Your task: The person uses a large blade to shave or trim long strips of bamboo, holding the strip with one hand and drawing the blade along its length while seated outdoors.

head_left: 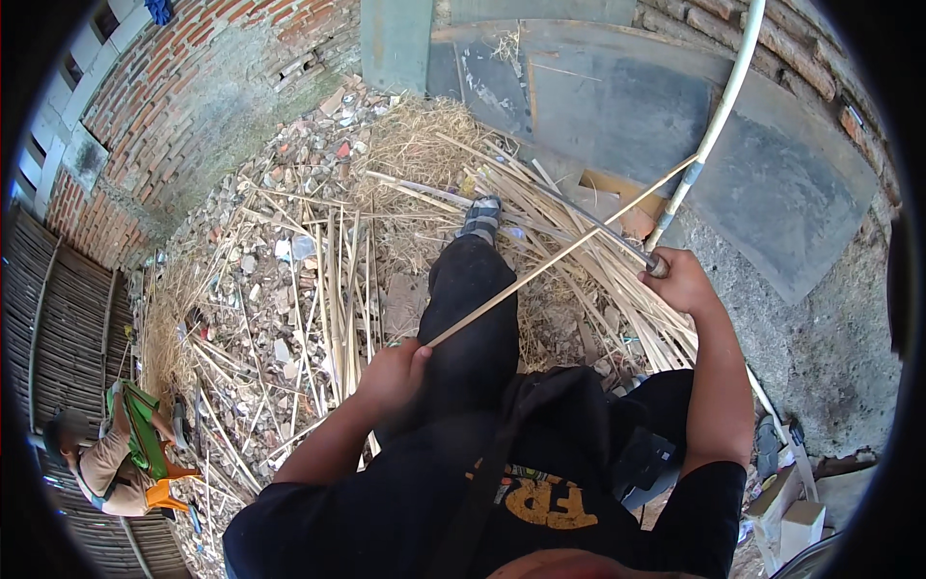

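Note:
My left hand (pixel 394 376) is closed around the near end of a long, thin bamboo strip (pixel 511 288). The strip slants up to the right, over my dark trouser leg, and its far end reaches a pale upright pole (pixel 719 121). In my right hand (pixel 683 280) is the handle of a long-bladed knife (pixel 622 243), gripped in closed fingers. Its narrow dark blade points up and to the left and crosses the strip near the middle; whether they touch I cannot tell. Below the blade lies a pile of split bamboo strips (pixel 627 309).
More strips (pixel 338 280) lie over rubble (pixel 275 289) at left, beside dry straw (pixel 415 145). Dark panels (pixel 617 96) lean against the wall at the far right. Another person (pixel 111 463) sits at lower left by a woven bamboo wall (pixel 58 328). Boxes (pixel 801 526) stand at lower right.

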`<state>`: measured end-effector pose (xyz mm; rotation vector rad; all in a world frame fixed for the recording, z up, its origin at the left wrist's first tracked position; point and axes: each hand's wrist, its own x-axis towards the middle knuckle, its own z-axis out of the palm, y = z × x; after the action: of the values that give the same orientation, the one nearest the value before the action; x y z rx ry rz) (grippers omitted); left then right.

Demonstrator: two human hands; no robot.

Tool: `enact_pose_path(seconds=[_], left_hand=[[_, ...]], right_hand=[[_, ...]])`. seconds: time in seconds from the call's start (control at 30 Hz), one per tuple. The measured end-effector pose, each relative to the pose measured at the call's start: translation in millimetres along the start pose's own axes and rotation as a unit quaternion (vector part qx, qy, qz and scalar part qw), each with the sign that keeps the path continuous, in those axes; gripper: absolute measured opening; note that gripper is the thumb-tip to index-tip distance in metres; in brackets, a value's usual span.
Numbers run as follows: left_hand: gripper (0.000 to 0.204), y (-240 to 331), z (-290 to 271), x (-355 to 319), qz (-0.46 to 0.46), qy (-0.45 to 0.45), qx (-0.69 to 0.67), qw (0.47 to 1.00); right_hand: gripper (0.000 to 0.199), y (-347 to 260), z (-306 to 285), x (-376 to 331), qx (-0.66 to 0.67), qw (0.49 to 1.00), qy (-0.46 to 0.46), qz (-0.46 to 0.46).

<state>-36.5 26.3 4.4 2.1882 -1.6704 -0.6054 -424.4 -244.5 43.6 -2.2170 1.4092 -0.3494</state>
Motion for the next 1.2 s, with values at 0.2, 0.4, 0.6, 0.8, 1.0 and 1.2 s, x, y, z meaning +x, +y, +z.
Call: enact_pose_path(seconds=[0.2, 0.4, 0.6, 0.8, 1.0, 1.2], left_hand=[[0.042, 2, 7, 4, 0.002, -0.033, 0.011, 0.999], [0.042, -6, 6, 8, 0.020, -0.037, 0.008, 0.999], [0.042, -6, 9, 8, 0.015, -0.029, 0.011, 0.999], [0.042, -7, 9, 8, 0.020, -0.025, 0.007, 0.999], [0.040, -8, 10, 8, 0.026, -0.019, 0.003, 0.999], [0.040, -7, 10, 6, 0.028, -0.014, 0.006, 0.999]], right_hand=[[0.031, -16, -1, -1, -0.032, 0.998, -0.039, -0.036], [0.032, -15, 11, 4, -0.072, 0.993, -0.072, -0.052], [0.031, -13, 14, 7, -0.041, 0.995, -0.075, -0.048], [0.032, -13, 13, 7, -0.041, 0.994, -0.086, -0.045], [0.033, -11, 16, 8, -0.027, 0.995, -0.081, -0.050], [0.035, -15, 13, 6, -0.030, 0.995, -0.083, -0.038]])
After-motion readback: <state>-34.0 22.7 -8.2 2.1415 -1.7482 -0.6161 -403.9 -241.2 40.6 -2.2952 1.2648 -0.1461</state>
